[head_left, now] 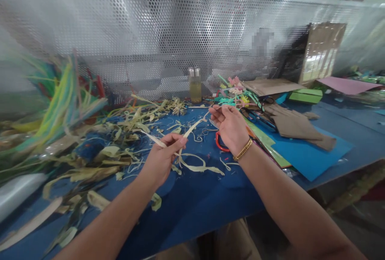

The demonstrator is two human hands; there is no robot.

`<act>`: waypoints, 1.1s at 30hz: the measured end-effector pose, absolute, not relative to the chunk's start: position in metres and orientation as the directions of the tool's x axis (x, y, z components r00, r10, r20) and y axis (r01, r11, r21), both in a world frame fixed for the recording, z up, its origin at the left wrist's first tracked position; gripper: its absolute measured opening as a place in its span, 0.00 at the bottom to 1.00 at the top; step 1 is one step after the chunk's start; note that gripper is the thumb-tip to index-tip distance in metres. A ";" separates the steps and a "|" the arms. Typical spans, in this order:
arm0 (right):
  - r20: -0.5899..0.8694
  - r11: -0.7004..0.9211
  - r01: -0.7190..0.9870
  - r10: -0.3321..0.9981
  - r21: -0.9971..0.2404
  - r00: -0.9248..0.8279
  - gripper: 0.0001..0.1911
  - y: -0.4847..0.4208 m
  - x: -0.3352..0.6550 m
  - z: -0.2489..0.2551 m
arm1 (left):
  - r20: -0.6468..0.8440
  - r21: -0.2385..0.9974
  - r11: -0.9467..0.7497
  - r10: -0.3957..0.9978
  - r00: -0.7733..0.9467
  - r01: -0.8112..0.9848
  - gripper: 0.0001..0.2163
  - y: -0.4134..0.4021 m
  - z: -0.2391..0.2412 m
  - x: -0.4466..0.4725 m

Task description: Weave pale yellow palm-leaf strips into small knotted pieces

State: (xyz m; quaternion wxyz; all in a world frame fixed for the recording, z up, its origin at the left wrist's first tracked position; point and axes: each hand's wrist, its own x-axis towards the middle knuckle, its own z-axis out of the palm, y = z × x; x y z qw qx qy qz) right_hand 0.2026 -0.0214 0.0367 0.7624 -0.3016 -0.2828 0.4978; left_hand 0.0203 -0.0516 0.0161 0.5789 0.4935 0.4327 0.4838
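My left hand (164, 156) pinches a pale dried-leaf strip (192, 128) above the blue table (198, 208). The strip runs up and to the right into my right hand (230, 125), which grips its other end between fingers and thumb. A gold bracelet (243, 150) sits on my right wrist. Under my right hand lie red-handled scissors (220, 144), partly hidden by the hand. More curled pale strips (197, 167) lie on the table just below both hands.
A heap of dried leaf scraps (99, 152) covers the left table. Coloured strips (60, 99) stand far left. A small glass bottle (195, 85) stands against the perforated metal screen (150, 31). Coloured paper sheets (306, 152), brown paper (296, 125) and a box (320, 51) lie right.
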 end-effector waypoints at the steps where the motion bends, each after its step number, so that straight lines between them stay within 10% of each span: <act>1: 0.152 0.347 -0.580 0.921 -0.737 0.358 0.08 -0.021 0.204 0.037 | -0.023 0.990 0.045 0.987 0.158 -0.132 0.12 -0.052 0.016 0.020; 9: 0.304 0.503 -0.325 0.809 -0.801 0.502 0.06 -0.010 0.217 0.033 | -0.022 0.990 0.043 0.987 0.158 -0.131 0.12 -0.050 0.016 0.019; 14: 0.308 0.325 0.030 0.857 -0.945 0.414 0.24 -0.009 0.218 0.024 | -0.030 0.990 0.050 0.988 0.154 -0.133 0.12 -0.050 0.016 0.020; 17: 0.241 0.225 0.097 0.947 -0.970 0.211 0.14 -0.015 0.209 0.022 | -0.034 0.989 0.056 0.987 0.156 -0.140 0.12 -0.050 0.016 0.020; 23: 0.112 0.114 -0.005 0.969 -0.993 -0.220 0.17 -0.033 0.185 0.022 | -0.064 0.979 0.111 0.965 0.255 -0.173 0.11 -0.050 0.012 0.018; 33: 0.064 0.076 -0.319 0.997 -0.945 0.048 0.16 -0.028 0.188 0.027 | -0.065 0.907 0.195 0.941 0.333 -0.372 0.16 -0.048 0.013 0.019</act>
